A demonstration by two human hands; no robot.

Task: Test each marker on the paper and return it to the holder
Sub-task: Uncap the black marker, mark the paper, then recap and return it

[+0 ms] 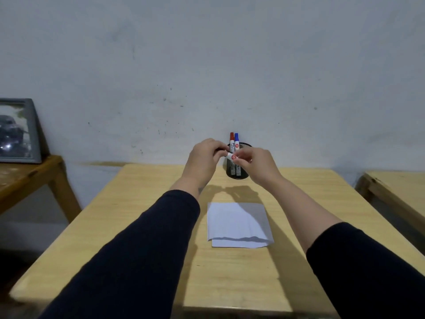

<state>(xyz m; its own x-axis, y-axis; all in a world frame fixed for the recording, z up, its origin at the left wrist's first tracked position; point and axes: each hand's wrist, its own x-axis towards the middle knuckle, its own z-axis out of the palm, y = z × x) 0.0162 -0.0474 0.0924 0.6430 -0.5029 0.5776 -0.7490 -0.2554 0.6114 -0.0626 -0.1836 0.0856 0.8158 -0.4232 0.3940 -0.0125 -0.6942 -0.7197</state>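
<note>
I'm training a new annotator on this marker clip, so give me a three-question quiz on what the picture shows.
1. True or false: the paper already bears marker strokes.
2. How many markers stand in the holder? A) one B) two C) four
3. Fill in: the left hand and right hand both grip one ____ above the table.

Key:
1. False; the paper looks blank.
2. B: a red-capped marker and a blue-capped marker.
3. Marker; whether its cap is on cannot be told.
</note>
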